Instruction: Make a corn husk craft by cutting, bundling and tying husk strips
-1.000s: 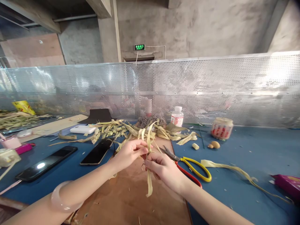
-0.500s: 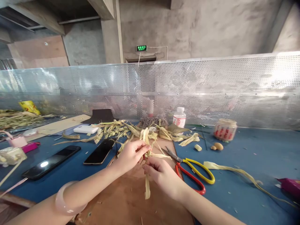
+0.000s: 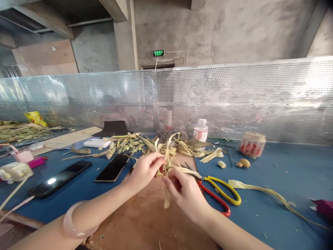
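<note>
Over the board, both hands hold a knotted bundle of pale dried husk strips (image 3: 168,152). My left hand (image 3: 148,169), with a pale bangle (image 3: 78,222) on its forearm, pinches the bundle from the left between thumb and fingers. Just below and to the right, my right hand (image 3: 186,191) has its fingers curled and pinched at the lower part of the bundle. One strip end hangs down between the hands, and another sticks out to the right over the scissors. The fingers partly hide the knot. Scissors (image 3: 225,190) with one yellow and one red handle lie right of my right hand.
A brown board (image 3: 145,218) rests on the blue tabletop (image 3: 283,166). Loose husks (image 3: 130,144) lie behind the hands. Two phones (image 3: 61,178) are at left. A white bottle (image 3: 200,130), a jar (image 3: 252,144) and a long husk strip (image 3: 273,192) lie rightward. A perforated metal screen (image 3: 208,90) stands behind.
Both hands stay at the bundle. The bundle's upper strips have spread and shifted, and its hanging end sits slightly higher. My right hand has moved a little right and up. The view has shifted slightly.
</note>
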